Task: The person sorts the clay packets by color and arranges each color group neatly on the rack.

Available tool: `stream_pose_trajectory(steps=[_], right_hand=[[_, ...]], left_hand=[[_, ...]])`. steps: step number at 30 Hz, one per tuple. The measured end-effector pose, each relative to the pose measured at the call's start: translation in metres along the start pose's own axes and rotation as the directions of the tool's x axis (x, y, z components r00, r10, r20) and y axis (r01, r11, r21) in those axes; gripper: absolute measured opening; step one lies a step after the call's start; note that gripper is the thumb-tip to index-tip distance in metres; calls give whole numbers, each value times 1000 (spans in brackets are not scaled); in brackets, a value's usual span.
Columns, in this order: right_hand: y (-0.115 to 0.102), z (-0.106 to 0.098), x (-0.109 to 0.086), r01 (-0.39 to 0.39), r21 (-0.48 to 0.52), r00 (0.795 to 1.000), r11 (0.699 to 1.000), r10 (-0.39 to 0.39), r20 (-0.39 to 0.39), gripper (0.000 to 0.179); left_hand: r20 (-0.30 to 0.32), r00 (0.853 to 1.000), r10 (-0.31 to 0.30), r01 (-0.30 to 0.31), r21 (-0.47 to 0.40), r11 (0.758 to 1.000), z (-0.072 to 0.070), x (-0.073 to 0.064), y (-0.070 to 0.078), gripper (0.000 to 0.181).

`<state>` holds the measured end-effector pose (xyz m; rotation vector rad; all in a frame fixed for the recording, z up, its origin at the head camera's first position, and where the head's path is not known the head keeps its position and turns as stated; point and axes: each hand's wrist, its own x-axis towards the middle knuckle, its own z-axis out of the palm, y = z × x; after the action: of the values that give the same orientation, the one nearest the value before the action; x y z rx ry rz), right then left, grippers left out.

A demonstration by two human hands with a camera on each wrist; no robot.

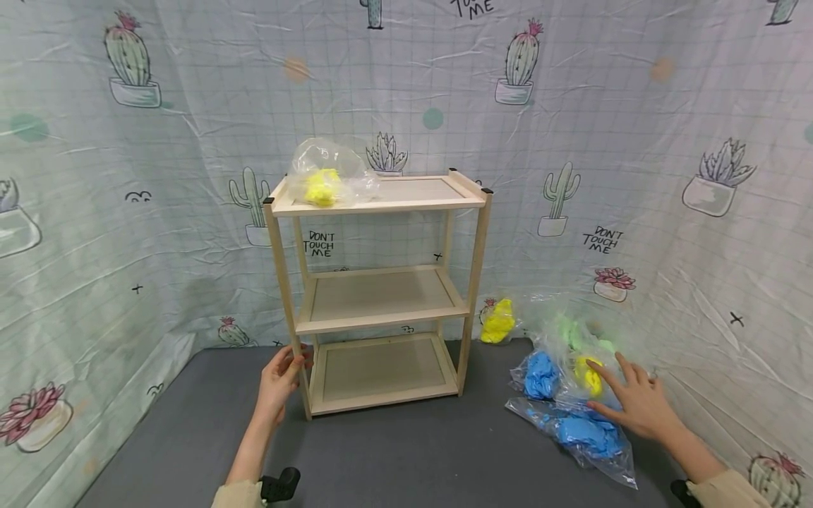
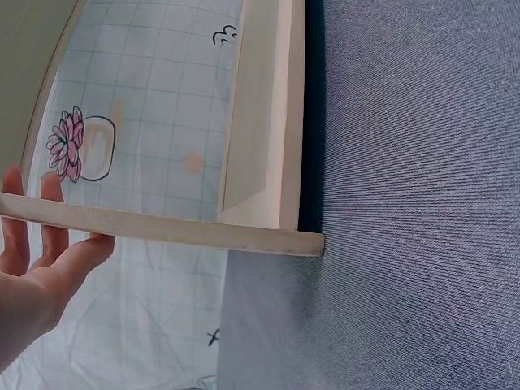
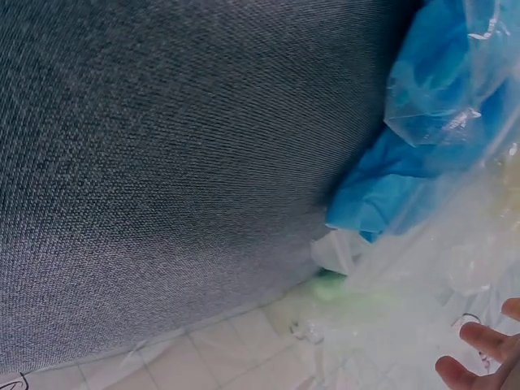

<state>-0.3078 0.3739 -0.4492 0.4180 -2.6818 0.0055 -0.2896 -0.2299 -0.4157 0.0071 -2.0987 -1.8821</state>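
Observation:
A three-tier wooden shelf [image 1: 381, 207] stands upright on the grey surface. My left hand [image 1: 279, 381] grips its front left post [image 2: 162, 226], thumb on one side and fingers on the other. On the top tier sits a clear plastic bag with yellow contents [image 1: 322, 188]. Over at the right, my right hand [image 1: 644, 406] spreads its fingers above a pile of clear bags. In that pile are blue bundles [image 1: 589, 433], a yellow one [image 1: 588, 375] and a green one [image 1: 570, 330]. Whether the fingertips touch the plastic I cannot tell.
Another bagged yellow bundle [image 1: 498, 321] lies against the backdrop, right of the shelf. A cactus-print cloth [image 1: 406, 85] hangs behind and along both sides. Dark grey fabric [image 1: 406, 458] covers the table.

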Motion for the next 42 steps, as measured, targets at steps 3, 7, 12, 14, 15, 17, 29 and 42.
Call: stream_pose_trajectory(steps=[3,7,12,14,15,17,29,42], right_hand=[[2,4,2,-1,-14,1000,1000,1,2,81],[2,9,4,3,-16,1000,1000,-3,13,82],[-2,10,8,28,14,999,1000,-29,26,79],[-4,10,9,33,29,999,999,-34,32,77],[-4,9,10,31,36,999,999,-33,37,76],[-7,9,11,24,44,999,999,-26,42,73],[-16,9,12,166,61,973,984,-154,-172,44],[-22,5,13,369,-108,902,923,-384,-197,88]], left_hand=[[3,1000,5,-5,10,1000,0,0,0,45],[8,1000,9,-9,-4,1000,0,-1,0,46],[21,1000,14,-13,-17,1000,-1,-1,-1,46],[25,1000,10,-10,-11,1000,-1,-1,-1,46],[25,1000,6,-5,-8,1000,-1,-1,-1,45],[24,1000,-4,4,-6,1000,-1,-1,0,44],[13,999,-32,32,9,999,0,-1,1,46],[22,999,-24,24,2,1000,-1,-2,-1,46]])
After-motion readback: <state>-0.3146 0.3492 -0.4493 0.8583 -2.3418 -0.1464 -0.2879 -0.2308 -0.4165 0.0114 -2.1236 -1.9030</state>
